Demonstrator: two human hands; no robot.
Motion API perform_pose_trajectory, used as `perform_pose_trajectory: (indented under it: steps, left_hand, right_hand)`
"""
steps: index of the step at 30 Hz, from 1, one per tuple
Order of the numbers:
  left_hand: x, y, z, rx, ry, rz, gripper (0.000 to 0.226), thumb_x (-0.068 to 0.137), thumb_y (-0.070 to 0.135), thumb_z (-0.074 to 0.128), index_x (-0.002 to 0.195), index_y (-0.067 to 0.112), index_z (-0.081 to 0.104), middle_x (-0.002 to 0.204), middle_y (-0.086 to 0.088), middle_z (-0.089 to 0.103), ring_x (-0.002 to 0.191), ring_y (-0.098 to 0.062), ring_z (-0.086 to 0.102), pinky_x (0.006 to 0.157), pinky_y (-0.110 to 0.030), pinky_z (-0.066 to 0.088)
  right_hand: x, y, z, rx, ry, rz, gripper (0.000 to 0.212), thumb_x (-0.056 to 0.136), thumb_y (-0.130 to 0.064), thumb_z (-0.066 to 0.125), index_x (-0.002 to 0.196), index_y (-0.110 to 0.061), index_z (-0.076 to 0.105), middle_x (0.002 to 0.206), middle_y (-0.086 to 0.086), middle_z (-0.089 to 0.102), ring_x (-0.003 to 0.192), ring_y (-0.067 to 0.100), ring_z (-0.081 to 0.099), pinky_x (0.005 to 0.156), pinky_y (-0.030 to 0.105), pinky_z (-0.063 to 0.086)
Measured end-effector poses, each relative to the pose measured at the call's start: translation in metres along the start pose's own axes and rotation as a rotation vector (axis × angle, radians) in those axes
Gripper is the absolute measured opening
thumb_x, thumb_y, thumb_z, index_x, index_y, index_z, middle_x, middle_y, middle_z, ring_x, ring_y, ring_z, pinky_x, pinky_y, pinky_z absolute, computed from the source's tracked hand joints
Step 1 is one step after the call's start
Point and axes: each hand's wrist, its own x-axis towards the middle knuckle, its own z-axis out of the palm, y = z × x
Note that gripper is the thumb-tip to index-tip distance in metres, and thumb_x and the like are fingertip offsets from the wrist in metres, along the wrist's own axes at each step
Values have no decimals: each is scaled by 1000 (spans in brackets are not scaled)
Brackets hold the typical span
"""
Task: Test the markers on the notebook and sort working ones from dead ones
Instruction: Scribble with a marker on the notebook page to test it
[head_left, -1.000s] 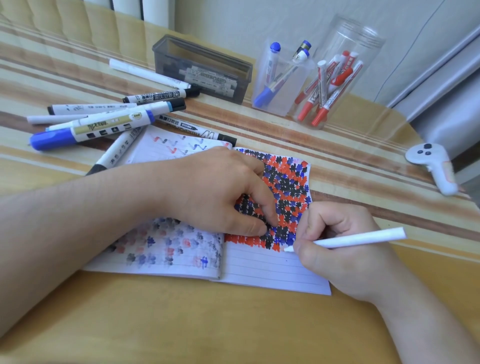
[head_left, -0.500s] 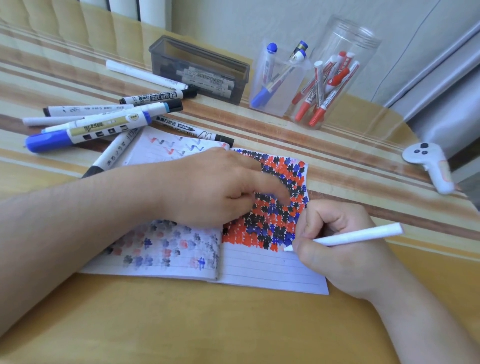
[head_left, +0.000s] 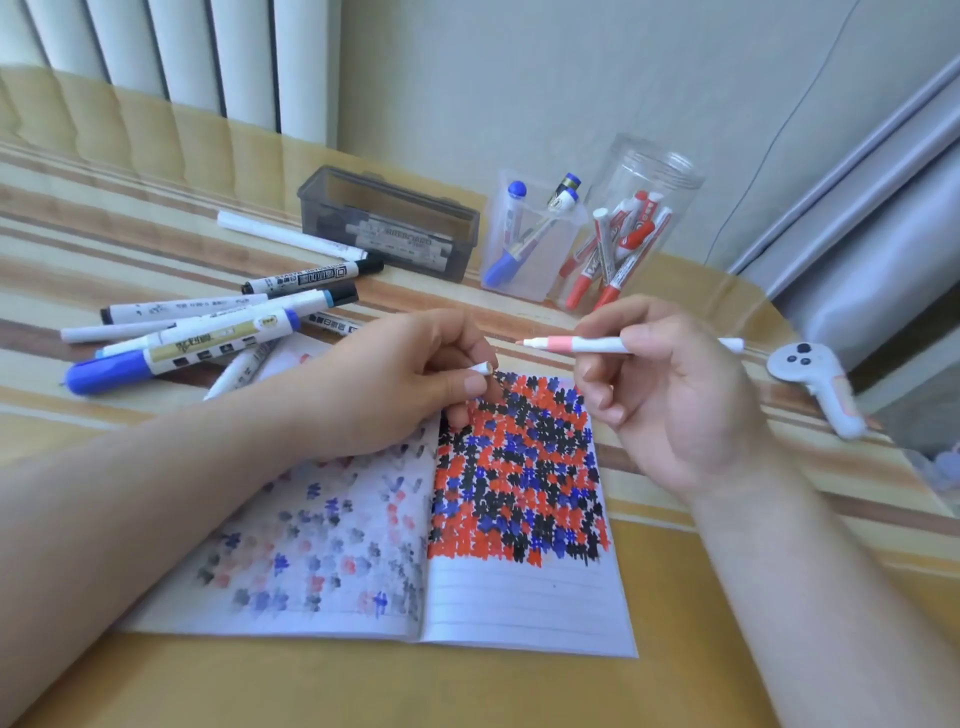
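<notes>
Head view, left to right. Far left on the desk (head_left: 675, 691): loose pile of capped markers (head_left: 208, 332), blue-capped one nearest. Behind the pile: grey box (head_left: 387, 223) with markers inside. Centre: open notebook (head_left: 524, 603) flat on the desk, right page crowded with red, black and blue test marks, lower lines bare. Above the notebook's top edge: left hand (head_left: 395, 379), grip narrow, pinching a small white cap (head_left: 484, 368). Just right, apart from the cap: thin white marker (head_left: 597, 344), pink band behind the bare tip, level, tip toward the cap, clasped in the right hand (head_left: 670, 395). Behind the hands: clear cup (head_left: 530, 244) of blue markers, then clear jar (head_left: 644, 228) of red ones. Far right: white controller (head_left: 815, 384).

Step judged in hand: recapping after a test stroke. Next move: cap lined up with the tip and pressed on, then placement with working or dead; result of the test not visible, and which container means which cannot be told.
</notes>
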Motion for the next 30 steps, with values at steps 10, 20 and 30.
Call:
perform_pose_trajectory:
  steps: [10, 20, 30]
  left_hand:
    - [-1, -3, -2, -24, 64, -54, 5, 99, 24, 67, 102, 28, 69, 76, 9, 74, 72, 0, 69, 71, -12, 49]
    - [0, -1, -1, 40, 51, -59, 4, 99, 29, 66, 102, 30, 69, 78, 8, 75, 66, 2, 65, 62, -8, 44]
    - [0, -5, -2, -22, 92, -56, 8, 100, 29, 65, 99, 28, 73, 71, 6, 73, 60, 0, 61, 59, -14, 46]
  right_hand:
    - [17, 44, -1, 133, 195, 88, 12, 72, -10, 50, 70, -17, 58, 54, 9, 48, 50, 20, 40, 43, 24, 27]
    - [16, 42, 4, 85, 168, 101, 14, 74, -9, 53, 69, -19, 61, 56, 11, 54, 50, 19, 49, 43, 23, 35]
    - [6, 31, 12, -172, 32, -24, 10, 77, -12, 82, 76, -22, 79, 71, 12, 74, 59, 15, 61, 55, 21, 48]
